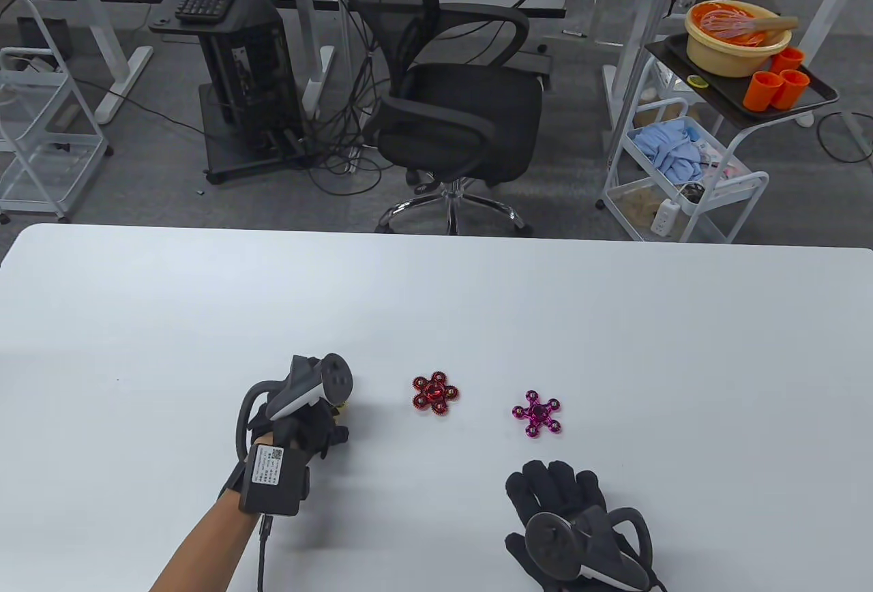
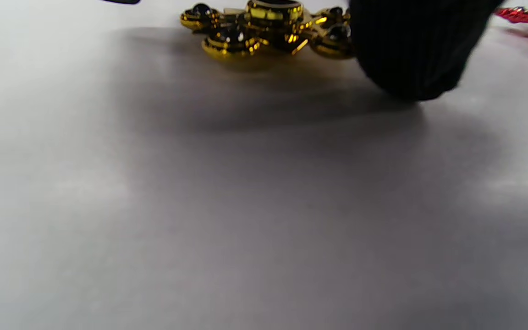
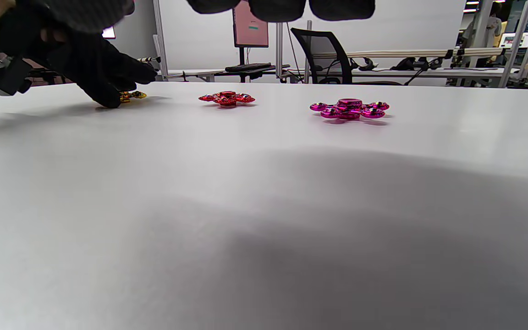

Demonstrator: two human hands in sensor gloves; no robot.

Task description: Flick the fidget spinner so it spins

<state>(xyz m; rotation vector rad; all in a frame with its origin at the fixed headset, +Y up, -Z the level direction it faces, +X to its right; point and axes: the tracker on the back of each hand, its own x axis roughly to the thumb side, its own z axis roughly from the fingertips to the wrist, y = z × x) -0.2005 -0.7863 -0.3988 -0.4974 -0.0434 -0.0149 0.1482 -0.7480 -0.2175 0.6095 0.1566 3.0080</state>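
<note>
A gold fidget spinner [image 2: 264,27] lies flat on the white table, mostly hidden under my left hand [image 1: 326,423] in the table view; a sliver of it shows there [image 1: 344,406]. One gloved fingertip [image 2: 410,50] is down on the table against a lobe of the spinner. The right wrist view shows my left hand [image 3: 108,68] over the gold spinner [image 3: 132,96]. My right hand [image 1: 556,483] rests flat on the table with fingers spread, holding nothing, just in front of a magenta spinner [image 1: 537,412].
A red spinner [image 1: 434,393] lies between the gold and magenta ones, also in the right wrist view [image 3: 227,98]. The magenta spinner [image 3: 349,108] lies to its right. An office chair [image 1: 457,108] and a cart [image 1: 689,162] stand beyond the table's far edge.
</note>
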